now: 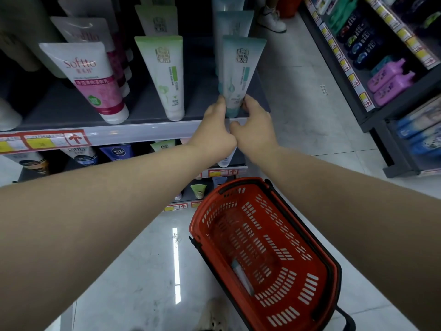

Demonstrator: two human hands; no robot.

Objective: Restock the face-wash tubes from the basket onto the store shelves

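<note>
A teal-and-white face-wash tube (pixel 239 70) stands cap-down at the right front of the dark shelf (pixel 71 106). My left hand (pixel 213 130) grips its lower left side and my right hand (pixel 254 126) its lower right side, thumbs at the shelf's edge. More teal tubes (pixel 232 22) line up behind it. To the left stand a row of green tubes (pixel 164 75) and a row of pink Softto tubes (pixel 93 77). On the floor below sits the red basket (pixel 317 278) with one pale tube (pixel 242 277) lying in its bottom.
Lower shelves (pixel 222 173) hold more tubes behind price strips. Across the tiled aisle a second rack (pixel 372 75) carries purple and dark bottles. Another person's white shoe (pixel 272 20) stands at the far end of the aisle. My own shoe (pixel 213 316) is beside the basket.
</note>
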